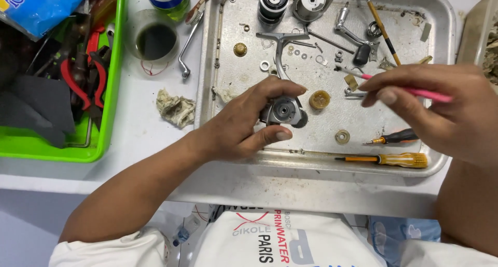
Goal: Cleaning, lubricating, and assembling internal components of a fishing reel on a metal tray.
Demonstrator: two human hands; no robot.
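Observation:
My left hand grips a grey metal fishing-reel body over a metal tray, thumb below and fingers above it. The reel's foot and stem point away from me. My right hand pinches a thin pink-handled brush or stick whose tip points left toward the reel. A small yellow gear lies just right of the reel body.
On the tray lie small washers, a brass nut, a crank handle, spool parts and two orange-handled screwdrivers. Left of it sit a rag, a hex wrench, a cup of dark liquid and a green tool bin.

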